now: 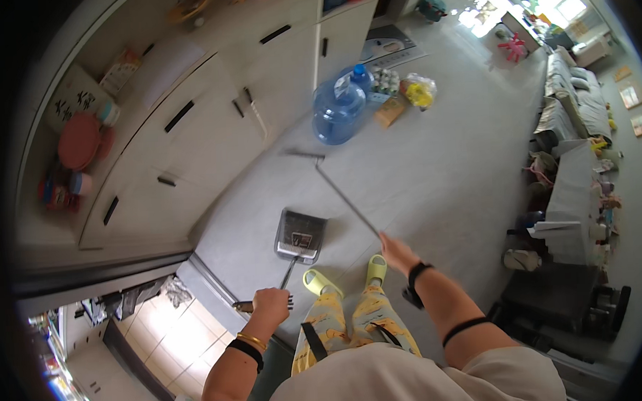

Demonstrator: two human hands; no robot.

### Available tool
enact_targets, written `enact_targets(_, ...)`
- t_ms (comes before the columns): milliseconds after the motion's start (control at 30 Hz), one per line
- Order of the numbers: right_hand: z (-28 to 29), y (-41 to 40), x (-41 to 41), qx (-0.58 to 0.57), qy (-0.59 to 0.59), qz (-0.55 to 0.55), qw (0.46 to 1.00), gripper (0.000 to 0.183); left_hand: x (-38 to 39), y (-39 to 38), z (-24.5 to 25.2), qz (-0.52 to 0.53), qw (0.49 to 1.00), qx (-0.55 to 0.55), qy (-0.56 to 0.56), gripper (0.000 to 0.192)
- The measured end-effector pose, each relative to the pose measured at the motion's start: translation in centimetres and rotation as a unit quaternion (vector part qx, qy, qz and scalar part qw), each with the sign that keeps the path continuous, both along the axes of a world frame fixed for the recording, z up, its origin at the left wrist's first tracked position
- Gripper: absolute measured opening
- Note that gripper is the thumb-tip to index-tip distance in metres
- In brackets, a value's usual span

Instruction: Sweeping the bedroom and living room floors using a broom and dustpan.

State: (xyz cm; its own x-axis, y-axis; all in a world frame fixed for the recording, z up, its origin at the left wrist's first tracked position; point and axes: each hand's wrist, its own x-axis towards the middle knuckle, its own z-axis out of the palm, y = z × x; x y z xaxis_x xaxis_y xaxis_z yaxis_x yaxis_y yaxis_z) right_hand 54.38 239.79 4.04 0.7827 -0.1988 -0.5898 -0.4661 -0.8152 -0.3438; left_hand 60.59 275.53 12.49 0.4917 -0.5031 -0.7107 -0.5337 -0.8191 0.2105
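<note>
My left hand (271, 305) is closed round the handle of a long-handled dustpan (301, 231); its dark pan rests on the grey floor ahead of my feet. With my right hand (397, 252) I grip the thin pole of a broom (348, 202). The broom's flat, blurred head lies at the floor between the white cabinets and a large blue water bottle (338, 111), apart from the dustpan. A comb-like toothed part and a brown piece show beside my left fist; what they belong to, I cannot tell.
White cabinets (200, 146) line the left side. Near the blue bottle lie a cardboard piece (389, 111), an egg tray (385, 82) and a plastic bag with yellow contents (419, 92). A black chair (551, 298) and a cluttered table (570, 189) stand right. A door track (214, 280) crosses the floor at left.
</note>
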Motion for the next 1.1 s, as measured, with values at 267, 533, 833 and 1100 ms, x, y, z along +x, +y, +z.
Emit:
enact_targets(267,10.5,0.1,-18.8,0.130,0.099,-0.043,0.986,0.038,1.0,-0.1,-0.3,-0.010,1.000,0.003,0.009,0.016)
enact_targets(533,13.8,-7.1,-23.8,0.248,0.244,-0.334,0.876,0.037,-1.1,1.2,-1.1,-0.009,0.999,0.048,0.018,0.021)
enact_targets(833,10.7,-19.2,-24.6,-0.080,0.100,-0.166,0.978,0.028,-8.2,-3.1,0.3,0.223,0.974,0.033,0.017,0.018)
enact_targets(1100,9.9,-32.6,-20.7,-0.042,0.032,-0.127,0.990,0.020,-19.1,-11.4,-8.4,0.486,0.867,-0.089,0.057,0.020)
